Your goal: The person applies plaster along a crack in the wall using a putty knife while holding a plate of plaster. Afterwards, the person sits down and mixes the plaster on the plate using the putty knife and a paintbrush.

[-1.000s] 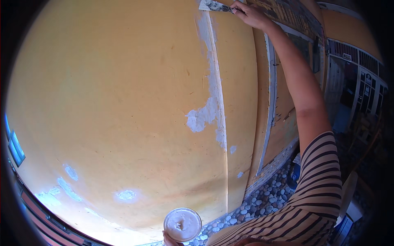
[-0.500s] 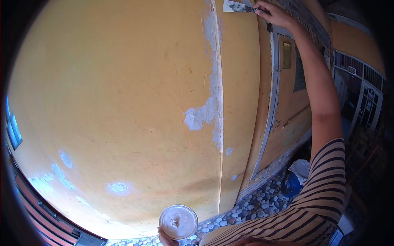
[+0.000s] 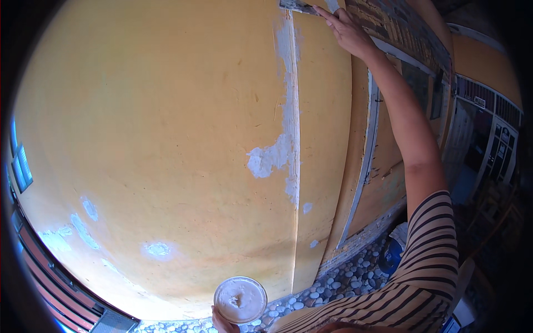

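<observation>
High at the top of the view, my right hand [image 3: 351, 32] grips a putty knife [image 3: 298, 6], its index finger stretched along the tool. The blade lies against the yellow wall [image 3: 189, 127] at the top of its vertical corner edge. Grey-white filler [image 3: 284, 111] runs down beside that edge and widens into a patch partway down. At the bottom, my left hand [image 3: 223, 323] holds a round tub [image 3: 240, 300] from its left side; only some fingers show. Pale filler paste sits in the tub, with a hollow in its middle.
Smaller filler patches [image 3: 158, 249] dot the lower left wall. Rounded pebbles [image 3: 333, 283] cover the ground along its foot. A blue bucket [image 3: 391, 256] stands at the lower right, near a door frame [image 3: 363, 161]. A reddish slatted bench [image 3: 58, 283] lies at the lower left.
My right hand has moved left and slightly down with the putty knife, bringing the blade to the corner edge. My left hand and the tub stay nearly in place.
</observation>
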